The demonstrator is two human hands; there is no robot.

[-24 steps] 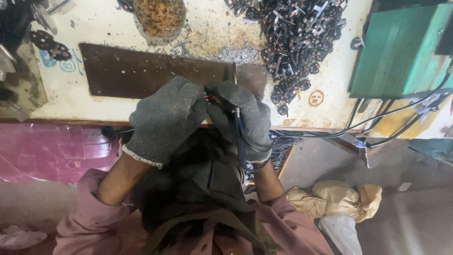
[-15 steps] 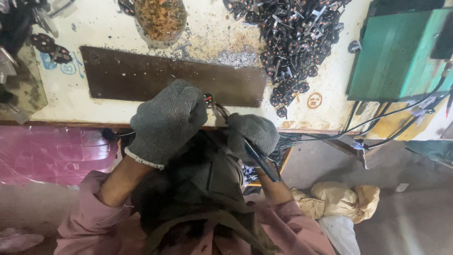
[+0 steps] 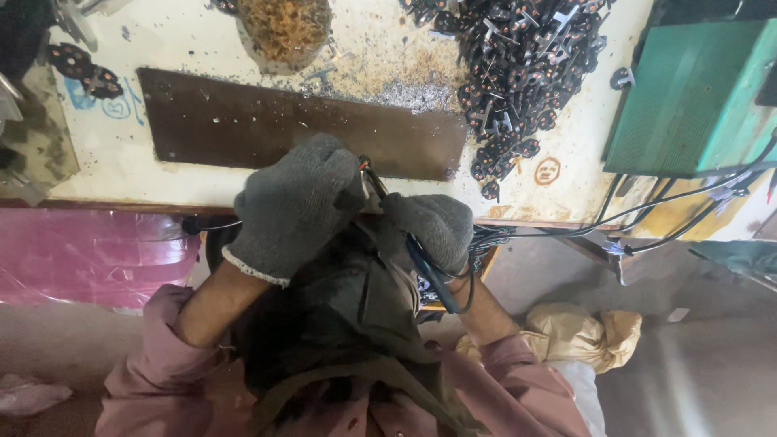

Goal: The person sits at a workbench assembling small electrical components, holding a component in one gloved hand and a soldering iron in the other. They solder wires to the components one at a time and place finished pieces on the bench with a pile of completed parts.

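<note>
Both my hands wear grey knit gloves and meet at the near edge of the workbench. My left hand (image 3: 295, 202) is closed around a small part with red and dark wires showing at its fingertips. My right hand (image 3: 433, 229) grips a dark pen-like tool (image 3: 429, 271) with a cable, its tip pointing up at the small part (image 3: 368, 174) between the hands. A dark brown board (image 3: 243, 125) lies on the bench just beyond the hands.
A big heap of small dark metal parts (image 3: 522, 61) sits at the back right. A mound of orange-brown shavings (image 3: 287, 28) sits at the back. A green box (image 3: 696, 97) stands at the right with black cables (image 3: 647, 214). Pink plastic (image 3: 89, 255) hangs at the left.
My right hand slid down and right from beside the left hand, and the tool now shows below it. The left hand stayed nearly in place.
</note>
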